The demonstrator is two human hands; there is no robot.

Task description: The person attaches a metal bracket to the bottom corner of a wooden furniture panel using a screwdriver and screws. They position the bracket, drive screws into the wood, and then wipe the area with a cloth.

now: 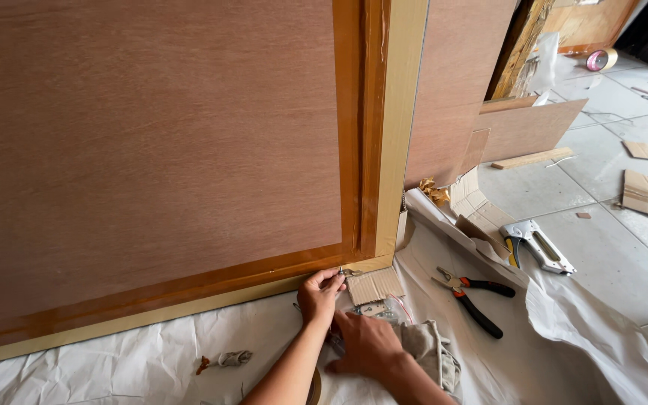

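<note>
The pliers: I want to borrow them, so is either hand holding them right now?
No, the pliers lie free on the white sheet, to the right of both hands.

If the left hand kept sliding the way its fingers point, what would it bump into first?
The left hand points up toward the wooden panel's corner. Its fingertips look already at the tan edge strip, beside a small corrugated cardboard piece, so the strip would likely come first, though depth is hard to judge.
</note>
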